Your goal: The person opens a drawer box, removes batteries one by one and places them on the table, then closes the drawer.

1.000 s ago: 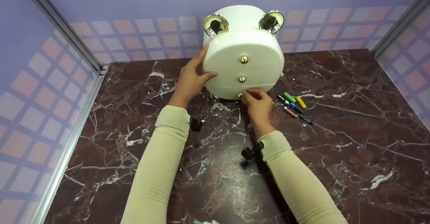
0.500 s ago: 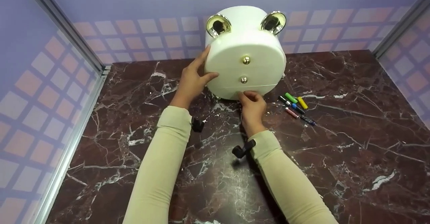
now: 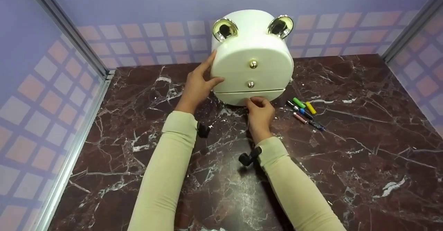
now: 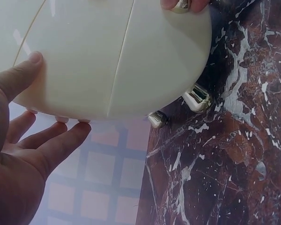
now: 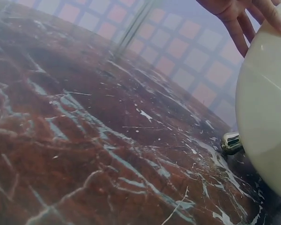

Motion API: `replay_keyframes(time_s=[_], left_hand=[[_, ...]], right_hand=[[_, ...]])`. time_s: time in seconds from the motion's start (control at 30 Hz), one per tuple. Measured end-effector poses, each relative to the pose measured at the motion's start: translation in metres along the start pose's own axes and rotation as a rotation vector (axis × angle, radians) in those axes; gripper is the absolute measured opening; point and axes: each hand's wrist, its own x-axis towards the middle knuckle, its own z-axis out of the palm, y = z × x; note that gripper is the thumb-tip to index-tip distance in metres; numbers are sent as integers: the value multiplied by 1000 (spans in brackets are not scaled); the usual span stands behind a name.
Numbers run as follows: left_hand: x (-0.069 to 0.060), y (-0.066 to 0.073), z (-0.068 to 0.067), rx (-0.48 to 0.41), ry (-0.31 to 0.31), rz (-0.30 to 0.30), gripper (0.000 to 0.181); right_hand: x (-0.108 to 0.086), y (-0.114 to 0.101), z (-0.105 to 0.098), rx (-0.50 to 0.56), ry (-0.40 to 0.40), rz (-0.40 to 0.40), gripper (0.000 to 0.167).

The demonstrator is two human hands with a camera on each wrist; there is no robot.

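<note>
A round white cabinet [image 3: 233, 73] with gold-rimmed ears [image 3: 281, 26] stands against the back wall in the head view. My left hand [image 3: 194, 89] rests on its left side, its thumb on the front face and its fingers, fairly straight, along the curved edge. My right hand [image 3: 260, 118] pinches the gold knob [image 4: 181, 6] of the bottom drawer [image 3: 230, 98], which stands slightly out with a thin dark gap above it. Two more knobs, the upper knob [image 3: 253, 64] and the middle knob [image 3: 251, 84], show on the face. Shiny metal feet [image 4: 196, 98] hold the cabinet off the table.
To the right of the cabinet lie several markers, among them a green marker [image 3: 298, 102] and a yellow marker [image 3: 310, 108]. The dark marbled table [image 3: 214, 175] ends at tiled-pattern walls [image 3: 152, 33] behind and at both sides.
My right hand has shifted left onto the bottom knob and covers it. The bottom drawer has come out slightly, so its top seam is now a dark gap. My left hand keeps its place.
</note>
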Motion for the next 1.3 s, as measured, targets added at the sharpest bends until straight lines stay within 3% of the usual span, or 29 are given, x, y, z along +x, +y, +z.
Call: replay_keyframes(time_s=[0.37,0.8,1.1,1.3], left_hand=[[1,-1,0,-31,-9,-33,81],[0,0,1,-79,-18,-34,80],[-1,-2,1,-78,-19,-36,80],[0,-3,1,-74,-17,-34,80]], right_hand=[[-19,3,-15,3,-12,8,15],[-38,7,-39,-38,-66,-71,15],[-53,10,-48,-1,-106,-27,17],[-60,8,-54,12,-108,-43,16]])
